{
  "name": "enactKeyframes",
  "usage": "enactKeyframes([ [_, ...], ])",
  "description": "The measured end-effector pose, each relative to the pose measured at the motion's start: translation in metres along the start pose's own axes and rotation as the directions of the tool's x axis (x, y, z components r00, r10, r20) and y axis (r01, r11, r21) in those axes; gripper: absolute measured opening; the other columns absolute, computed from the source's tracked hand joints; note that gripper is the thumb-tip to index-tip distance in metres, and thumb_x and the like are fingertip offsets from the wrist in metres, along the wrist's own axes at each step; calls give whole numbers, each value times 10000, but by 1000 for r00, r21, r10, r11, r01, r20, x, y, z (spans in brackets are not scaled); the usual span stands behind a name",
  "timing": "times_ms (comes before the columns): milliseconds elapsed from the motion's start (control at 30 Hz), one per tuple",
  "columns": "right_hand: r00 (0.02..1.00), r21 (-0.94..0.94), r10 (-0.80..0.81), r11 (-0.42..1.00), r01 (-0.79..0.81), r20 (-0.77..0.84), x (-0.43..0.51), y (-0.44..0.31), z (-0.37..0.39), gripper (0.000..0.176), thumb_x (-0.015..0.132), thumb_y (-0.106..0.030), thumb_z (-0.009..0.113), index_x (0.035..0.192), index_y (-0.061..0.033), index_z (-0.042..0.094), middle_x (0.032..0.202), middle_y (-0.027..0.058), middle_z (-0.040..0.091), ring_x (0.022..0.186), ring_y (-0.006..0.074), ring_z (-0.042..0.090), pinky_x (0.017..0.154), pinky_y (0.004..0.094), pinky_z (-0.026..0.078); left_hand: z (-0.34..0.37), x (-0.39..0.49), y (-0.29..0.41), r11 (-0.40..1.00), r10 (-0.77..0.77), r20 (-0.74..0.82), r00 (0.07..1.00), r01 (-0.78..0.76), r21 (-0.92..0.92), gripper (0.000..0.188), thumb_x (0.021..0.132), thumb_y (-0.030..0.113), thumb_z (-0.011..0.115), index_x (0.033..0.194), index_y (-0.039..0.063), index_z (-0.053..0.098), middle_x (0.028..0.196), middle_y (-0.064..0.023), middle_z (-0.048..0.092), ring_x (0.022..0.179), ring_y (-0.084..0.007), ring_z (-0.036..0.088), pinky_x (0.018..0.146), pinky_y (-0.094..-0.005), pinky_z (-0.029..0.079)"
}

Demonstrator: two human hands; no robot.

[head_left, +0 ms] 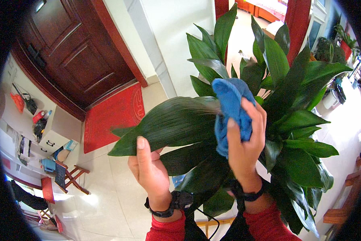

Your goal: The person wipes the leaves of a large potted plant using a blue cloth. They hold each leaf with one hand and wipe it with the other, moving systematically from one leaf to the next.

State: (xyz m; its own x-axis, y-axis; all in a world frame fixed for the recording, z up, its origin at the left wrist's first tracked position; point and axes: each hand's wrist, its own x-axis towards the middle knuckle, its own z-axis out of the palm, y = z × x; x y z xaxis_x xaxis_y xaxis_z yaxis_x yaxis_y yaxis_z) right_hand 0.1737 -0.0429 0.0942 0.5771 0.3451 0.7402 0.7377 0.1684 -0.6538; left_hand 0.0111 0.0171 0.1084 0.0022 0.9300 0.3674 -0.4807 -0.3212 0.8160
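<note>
A large potted-type plant with broad dark green leaves (pixel 301 162) fills the middle and right of the view; its pot is hidden. My left hand (pixel 148 168) pinches one long leaf (pixel 177 123) near its pointed tip, thumb on top and fingers beneath. In my right hand (pixel 246 144) is a blue cloth (pixel 233 96), bunched between thumb and fingers. The cloth lies against the same leaf toward its base. Both wrists wear black bands, and red sleeves cover my forearms.
A dark red panelled door (pixel 81 57) stands at upper left with a red mat (pixel 114 117) before it. Left of me are a white cabinet (pixel 60 129) and a folding wooden stool (pixel 73 177). Wooden furniture (pixel 343 205) edges the lower right.
</note>
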Motion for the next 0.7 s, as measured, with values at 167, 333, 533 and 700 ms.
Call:
enactKeyframes([
  [167, 882, 170, -453, 886, 430, 131, -17, -35, 6, 400, 740, -91, 694, 1123, -197, 741, 1268, 129, 612, 1027, 315, 615, 897, 396, 535, 3, -20, -5, 996, 43, 85, 996, -49, 70, 393, 1022, 247, 503, 1285, -43, 545, 1245, -188, 620, 1124, -275, 625, 979, -437, 503],
  [333, 917, 13, -323, 944, 329, 234, -14, -30, 8, 410, 703, -63, 695, 1092, -184, 741, 1272, 109, 585, 954, 298, 625, 812, 363, 561, -6, -14, -9, 965, 83, 52, 995, -93, 246, 398, 1022, 262, 524, 1217, -83, 563, 1145, -171, 645, 995, -260, 655, 871, -404, 548],
  [533, 929, -173, -135, 963, 204, 344, -2, -3, 2, 557, 646, 13, 724, 1164, -179, 652, 1236, 112, 561, 988, 354, 585, 821, 410, 542, -10, -4, -10, 961, 170, -161, 972, -128, 243, 298, 1016, 249, 548, 1076, -42, 581, 1051, -168, 657, 929, -237, 667, 768, -361, 561],
  [700, 918, -303, 4, 945, 126, 397, 0, 25, -5, 558, 654, 15, 735, 1167, -176, 626, 1239, 102, 558, 1043, 358, 579, 811, 436, 553, -5, 0, -6, 986, 165, -233, 958, -151, 76, 344, 1013, 201, 566, 722, 29, 506, 850, -140, 635, 830, -192, 652, 767, -329, 537],
])
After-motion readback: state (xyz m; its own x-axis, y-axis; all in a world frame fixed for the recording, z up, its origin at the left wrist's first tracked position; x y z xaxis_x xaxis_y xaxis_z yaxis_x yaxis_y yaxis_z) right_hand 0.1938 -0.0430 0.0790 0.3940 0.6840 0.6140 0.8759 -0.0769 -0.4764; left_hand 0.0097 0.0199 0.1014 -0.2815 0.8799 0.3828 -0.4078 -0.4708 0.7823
